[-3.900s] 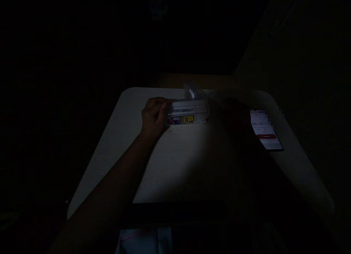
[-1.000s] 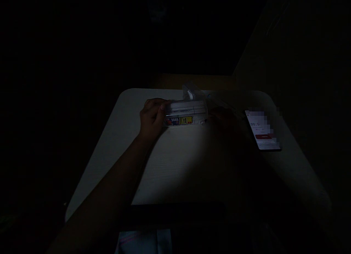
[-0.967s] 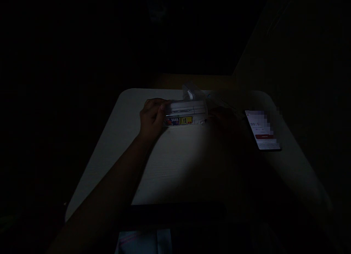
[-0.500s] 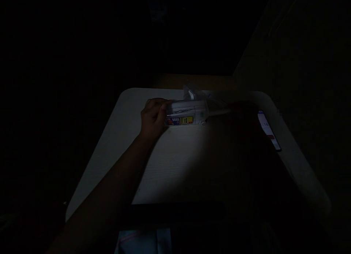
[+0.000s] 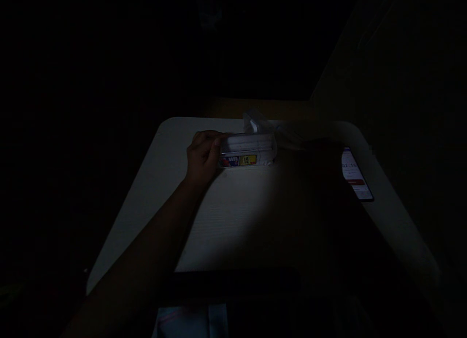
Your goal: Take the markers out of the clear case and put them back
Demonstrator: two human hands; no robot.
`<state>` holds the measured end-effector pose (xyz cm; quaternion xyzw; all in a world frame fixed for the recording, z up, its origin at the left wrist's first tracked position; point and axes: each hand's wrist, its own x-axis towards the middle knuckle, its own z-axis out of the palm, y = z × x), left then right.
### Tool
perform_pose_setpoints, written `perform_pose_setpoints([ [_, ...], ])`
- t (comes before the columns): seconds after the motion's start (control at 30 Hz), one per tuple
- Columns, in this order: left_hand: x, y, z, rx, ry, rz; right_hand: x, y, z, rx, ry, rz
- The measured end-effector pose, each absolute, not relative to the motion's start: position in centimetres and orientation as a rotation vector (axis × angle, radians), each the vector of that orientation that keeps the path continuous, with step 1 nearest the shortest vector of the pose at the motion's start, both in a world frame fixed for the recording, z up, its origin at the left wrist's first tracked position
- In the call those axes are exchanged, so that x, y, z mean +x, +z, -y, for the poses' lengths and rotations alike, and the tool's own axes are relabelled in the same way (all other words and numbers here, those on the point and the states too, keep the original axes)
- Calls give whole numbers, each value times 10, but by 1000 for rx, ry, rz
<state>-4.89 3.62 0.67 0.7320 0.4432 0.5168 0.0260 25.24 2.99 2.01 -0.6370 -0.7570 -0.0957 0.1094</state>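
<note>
From here I'd worry about the white labelled box (image 5: 248, 151) in the middle of the pale tabletop (image 5: 233, 221): the left hand (image 5: 203, 158) curls over its left end, pressing on it, and a slip could skid it into the clear plastic piece (image 5: 253, 121) just behind. The right hand (image 5: 321, 151) sits in deep shadow near a phone (image 5: 355, 175), its grip impossible to make out.

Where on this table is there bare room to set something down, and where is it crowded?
The widest bare patch is the pale tabletop in front of the white package, bordered on the left by the left hand and its forearm. A second patch lies beyond that arm, left of the hand. It is crowded around the package, with clear plastic behind it. Towards the phone, shadow hides the surface.
</note>
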Motion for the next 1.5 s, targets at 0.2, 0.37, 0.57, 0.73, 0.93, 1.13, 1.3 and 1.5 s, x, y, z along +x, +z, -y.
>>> perform_pose_setpoints([
  [0.2, -49, 6, -38, 2261, 1626, -1333, 244, 16, -33, -2024, -334, 2171],
  [0.37, -47, 8, -37, 2251, 1614, -1371, 247, 9, -40, -1998, -255, 2132],
  [0.57, -47, 7, -37, 2236, 1638, -1370, 249, 7, -35, -1916, -178, 2059],
  [0.73, -47, 8, -37, 2249, 1616, -1367, 251, 4, -36, -1960, -66, 2086],
  [0.93, -47, 8, -37, 2236, 1635, -1340, 251, 3, -40, -2010, -111, 2115],
  [1.13, -46, 8, -36, 2231, 1620, -1368, 253, 2, -38, -1923, -107, 2089],
  [1.3, -46, 8, -36, 2241, 1630, -1360, 242, 11, -30, -1754, -227, 2096],
  [1.5, -46, 8, -37, 2257, 1647, -1349, 214, 20, -20, -1453, -113, 2252],
])
